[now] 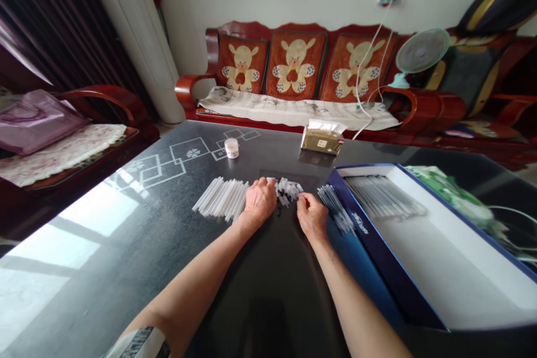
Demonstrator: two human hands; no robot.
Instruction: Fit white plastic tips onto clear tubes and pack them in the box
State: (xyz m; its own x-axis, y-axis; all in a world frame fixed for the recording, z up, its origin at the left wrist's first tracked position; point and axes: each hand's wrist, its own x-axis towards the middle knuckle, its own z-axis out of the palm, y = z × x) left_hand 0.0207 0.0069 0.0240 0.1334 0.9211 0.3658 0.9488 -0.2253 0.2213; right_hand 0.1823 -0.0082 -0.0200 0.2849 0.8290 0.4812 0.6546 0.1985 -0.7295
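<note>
Left hand rests, fingers curled, on white tubes, frame centre. Right hand pinches at small pile. Risk: a nudge could roll tubes across the glossy tabletop.

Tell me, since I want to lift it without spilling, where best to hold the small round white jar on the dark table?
Grip the small round white jar across its sides from above. It stands upright and alone on the dark table, apart from the white tube row, so probably any side is free.
</note>
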